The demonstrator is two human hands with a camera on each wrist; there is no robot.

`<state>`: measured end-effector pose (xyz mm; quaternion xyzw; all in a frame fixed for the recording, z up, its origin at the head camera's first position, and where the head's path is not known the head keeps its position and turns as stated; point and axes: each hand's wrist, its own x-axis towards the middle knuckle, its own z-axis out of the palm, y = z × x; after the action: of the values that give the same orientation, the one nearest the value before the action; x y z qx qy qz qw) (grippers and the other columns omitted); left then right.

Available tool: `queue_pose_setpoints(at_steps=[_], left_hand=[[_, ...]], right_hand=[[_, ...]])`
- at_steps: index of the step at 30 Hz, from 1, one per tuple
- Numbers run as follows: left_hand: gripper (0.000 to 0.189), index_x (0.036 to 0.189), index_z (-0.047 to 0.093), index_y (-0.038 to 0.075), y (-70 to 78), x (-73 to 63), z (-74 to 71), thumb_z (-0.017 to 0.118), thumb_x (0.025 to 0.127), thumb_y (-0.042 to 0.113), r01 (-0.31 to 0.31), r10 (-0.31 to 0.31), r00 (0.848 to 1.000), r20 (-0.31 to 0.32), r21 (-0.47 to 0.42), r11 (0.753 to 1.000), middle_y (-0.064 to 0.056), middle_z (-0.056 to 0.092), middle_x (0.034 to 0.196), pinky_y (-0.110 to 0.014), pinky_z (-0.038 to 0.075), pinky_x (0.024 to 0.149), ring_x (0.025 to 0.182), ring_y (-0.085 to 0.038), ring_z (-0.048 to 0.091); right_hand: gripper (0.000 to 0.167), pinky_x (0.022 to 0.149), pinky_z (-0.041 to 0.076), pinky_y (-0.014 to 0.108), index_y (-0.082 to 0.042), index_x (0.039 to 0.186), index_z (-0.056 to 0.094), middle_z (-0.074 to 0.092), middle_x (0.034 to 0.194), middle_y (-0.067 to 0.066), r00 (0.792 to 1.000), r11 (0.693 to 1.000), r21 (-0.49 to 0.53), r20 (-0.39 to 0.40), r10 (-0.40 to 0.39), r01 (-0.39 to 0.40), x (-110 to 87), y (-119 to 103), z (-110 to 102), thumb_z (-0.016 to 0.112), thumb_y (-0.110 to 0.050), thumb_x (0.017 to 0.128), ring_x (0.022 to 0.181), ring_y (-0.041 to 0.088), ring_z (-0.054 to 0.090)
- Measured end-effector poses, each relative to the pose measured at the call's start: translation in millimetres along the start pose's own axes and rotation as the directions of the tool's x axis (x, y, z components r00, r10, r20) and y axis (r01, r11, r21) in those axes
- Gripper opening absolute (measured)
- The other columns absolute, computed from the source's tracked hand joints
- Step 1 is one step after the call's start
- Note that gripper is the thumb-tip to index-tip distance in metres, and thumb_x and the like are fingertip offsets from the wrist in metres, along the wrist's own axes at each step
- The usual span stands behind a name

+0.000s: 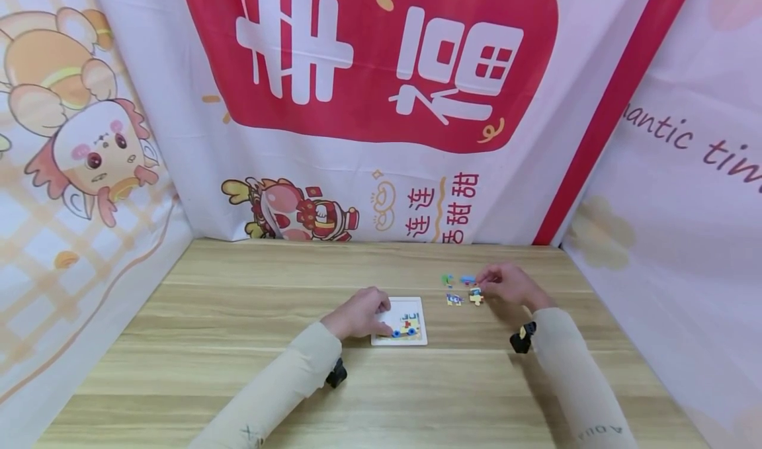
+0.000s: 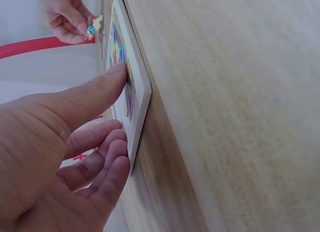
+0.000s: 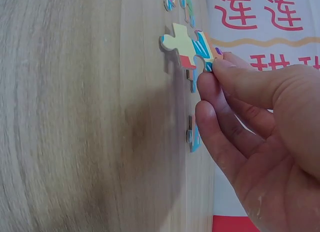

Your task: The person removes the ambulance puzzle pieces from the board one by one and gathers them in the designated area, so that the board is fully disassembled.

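A white puzzle tray lies on the table, with part of a picture of a yellow vehicle with blue wheels inside. My left hand rests at its left side. In the left wrist view the thumb presses on the picture, and the loosely bent fingers touch the tray's border. My right hand pinches a yellow and blue jigsaw piece between thumb and fingertips, tilted above the table. Beside it lie a green piece, a blue piece and a purplish piece.
The pale wood table ends at a printed cloth behind. More cloth hangs along the left and right sides. Each wrist carries a small black camera, such as the right one.
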<state>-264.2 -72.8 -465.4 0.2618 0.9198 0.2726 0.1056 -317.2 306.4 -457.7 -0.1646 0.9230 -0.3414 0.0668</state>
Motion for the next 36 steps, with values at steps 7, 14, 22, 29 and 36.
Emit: queue_pose_setpoints(at_steps=[7,14,22,29,36], left_hand=[[0.047,0.118,0.071,-0.001,-0.4,1.7,1.1,0.091,0.084,0.025,0.002,-0.002,1.000,0.001,0.002,1.000,-0.012,0.067,0.112,-0.039,0.053,0.094,0.098,-0.019,0.058],[0.046,0.118,0.071,-0.002,0.6,1.7,-0.5,0.091,0.085,0.023,0.010,-0.010,1.000,0.006,-0.001,1.000,-0.012,0.067,0.112,-0.041,0.054,0.096,0.099,-0.020,0.059],[0.047,0.117,0.071,-0.002,0.4,2.2,-0.8,0.091,0.084,0.024,-0.006,0.006,1.000,0.000,0.013,1.000,-0.012,0.068,0.112,-0.041,0.054,0.096,0.100,-0.021,0.060],[0.046,0.117,0.071,-0.002,-1.2,2.5,0.1,0.091,0.084,0.024,-0.002,0.002,1.000,0.005,0.013,1.000,-0.011,0.068,0.111,-0.041,0.054,0.096,0.099,-0.020,0.059],[0.046,0.117,0.071,-0.001,-0.4,2.6,-0.2,0.091,0.084,0.024,0.003,-0.003,1.000,0.005,0.008,1.000,-0.011,0.067,0.110,-0.040,0.053,0.095,0.097,-0.019,0.057]], right_hand=[[0.012,0.088,0.055,0.036,-0.004,0.109,0.077,0.076,0.103,0.011,0.999,0.998,-0.048,0.007,0.049,-0.048,5.2,2.6,5.2,0.068,-0.003,0.100,0.096,0.020,0.066],[0.012,0.087,0.056,0.036,-0.003,0.108,0.077,0.077,0.100,0.010,0.999,0.995,-0.084,0.015,0.052,-0.050,8.4,4.6,9.5,0.068,-0.003,0.101,0.092,0.017,0.066],[0.008,0.089,0.058,0.039,-0.003,0.104,0.076,0.076,0.096,0.007,0.999,0.991,-0.128,0.006,0.039,-0.037,11.0,1.9,11.3,0.070,-0.004,0.100,0.090,0.016,0.066],[0.006,0.095,0.058,0.044,-0.007,0.104,0.076,0.076,0.101,0.006,0.996,0.979,-0.189,0.025,0.081,-0.075,14.3,-7.9,12.4,0.071,-0.009,0.100,0.094,0.019,0.065],[0.006,0.084,0.059,0.036,-0.006,0.105,0.075,0.075,0.100,0.005,0.997,0.985,-0.167,0.059,0.049,-0.039,16.5,-32.2,21.8,0.072,-0.009,0.100,0.090,0.017,0.065]])
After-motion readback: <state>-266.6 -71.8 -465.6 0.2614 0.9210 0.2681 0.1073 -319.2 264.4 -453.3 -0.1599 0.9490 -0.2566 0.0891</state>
